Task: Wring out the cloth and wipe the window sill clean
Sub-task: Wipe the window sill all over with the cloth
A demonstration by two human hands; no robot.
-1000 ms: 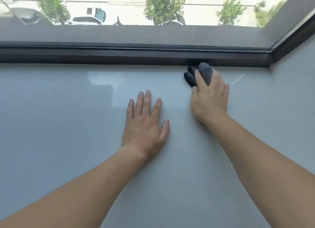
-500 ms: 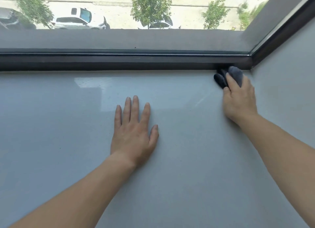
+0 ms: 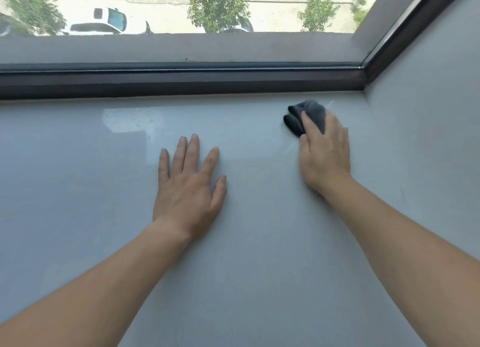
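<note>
One dark grey cloth [image 3: 310,113] lies bunched on the window sill [image 3: 78,190] near its far right corner, just short of the black window frame [image 3: 181,83]. The right hand [image 3: 324,154] grips it, fingers curled over the bundle. The left hand [image 3: 189,190] rests flat mid-sill, five fingers spread, holding nothing.

1 head camera (wide-angle) looks down onto the window sill [image 3: 259,268].

The glossy grey window sill [image 3: 78,216] carries a dark cloth [image 3: 310,113] at far right. A left hand [image 3: 189,188] lies flat mid-sill.
</note>
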